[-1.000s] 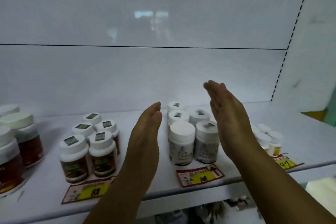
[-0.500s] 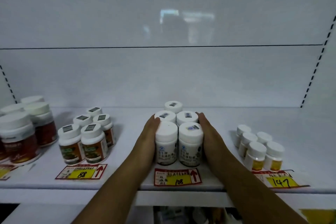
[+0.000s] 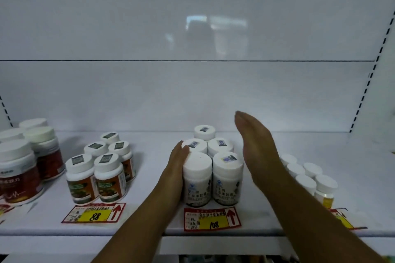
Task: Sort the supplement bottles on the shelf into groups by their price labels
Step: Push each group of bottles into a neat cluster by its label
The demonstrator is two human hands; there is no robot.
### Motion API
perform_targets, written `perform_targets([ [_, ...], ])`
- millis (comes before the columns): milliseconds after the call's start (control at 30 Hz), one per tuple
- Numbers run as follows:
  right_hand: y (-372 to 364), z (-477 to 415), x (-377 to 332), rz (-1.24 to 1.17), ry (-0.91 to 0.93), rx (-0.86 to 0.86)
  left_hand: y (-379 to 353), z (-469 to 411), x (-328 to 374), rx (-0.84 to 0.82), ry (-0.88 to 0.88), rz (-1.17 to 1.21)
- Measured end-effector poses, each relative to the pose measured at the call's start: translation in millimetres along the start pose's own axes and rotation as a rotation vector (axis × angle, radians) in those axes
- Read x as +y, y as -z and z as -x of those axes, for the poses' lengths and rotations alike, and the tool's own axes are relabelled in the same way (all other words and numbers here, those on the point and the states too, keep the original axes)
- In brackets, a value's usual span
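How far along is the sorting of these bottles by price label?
Nearly done: bottles stand in clusters behind the 88 tag and 108 tag. In hand: the left hand presses the 108 group, the right hand open and apart. Left: perhaps final squaring up.

The white supplement bottles (image 3: pixel 212 179) look like smooth plastic with matt lids and glossy printed labels. The shelf (image 3: pixel 149 215) is smooth, white and faintly glossy (its back panel (image 3: pixel 192 28) mirrors a dim reflection). The price tag (image 3: pixel 211 219) looks like glossy paper.
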State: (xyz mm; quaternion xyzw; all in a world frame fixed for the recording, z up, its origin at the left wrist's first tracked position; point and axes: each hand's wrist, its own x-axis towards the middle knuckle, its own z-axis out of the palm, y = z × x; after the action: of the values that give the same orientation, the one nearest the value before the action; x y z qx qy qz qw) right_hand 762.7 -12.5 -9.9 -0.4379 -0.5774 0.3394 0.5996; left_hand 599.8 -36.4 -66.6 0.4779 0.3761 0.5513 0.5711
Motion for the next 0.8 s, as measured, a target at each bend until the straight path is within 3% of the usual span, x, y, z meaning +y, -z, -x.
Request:
perform_targets([
  [200,-37.0,-74.1,-20.2,0.685,-0.120,-0.503,-7.3,1.7,7.9,0.027,-0.035,-0.022],
  [267,-42.6,-83.1,-11.2,0.806,-0.172,-0.593,-8.5,1.6,9.5,0.043,-0.047,-0.034],
  [667,-45.7,-82.3,-3.6,0.694,-0.182,-0.686,-10.2,4.2,13.4,0.038,-0.028,-0.073],
  [800,-33.8,-80.8,-15.8,0.579,-0.173,-0.592,-6.8,5.4,12.8,0.047,0.033,-0.039],
])
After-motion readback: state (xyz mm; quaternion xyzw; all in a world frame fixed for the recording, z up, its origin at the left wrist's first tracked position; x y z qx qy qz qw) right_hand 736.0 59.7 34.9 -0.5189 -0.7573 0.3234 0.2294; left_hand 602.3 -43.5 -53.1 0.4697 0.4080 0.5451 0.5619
